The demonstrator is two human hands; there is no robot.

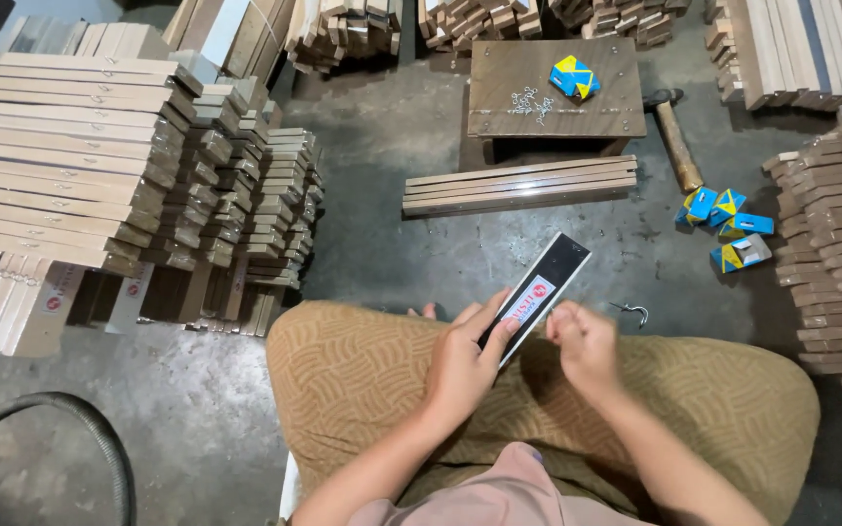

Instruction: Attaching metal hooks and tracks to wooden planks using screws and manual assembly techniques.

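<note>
Dark flat strip (538,292) with red label sat over the lap; left hand (465,365) pinched its lower end, right hand (585,346) fingers pressed together beside it, seemingly empty. Looked light, stiff, smooth-faced; best gripped by edges

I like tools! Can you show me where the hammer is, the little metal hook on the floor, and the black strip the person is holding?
hammer (675,143): head view, on its wooden handle.
metal hook (634,311): head view, on its curved end.
black strip (554,269): head view, on its dark upper face.
</note>
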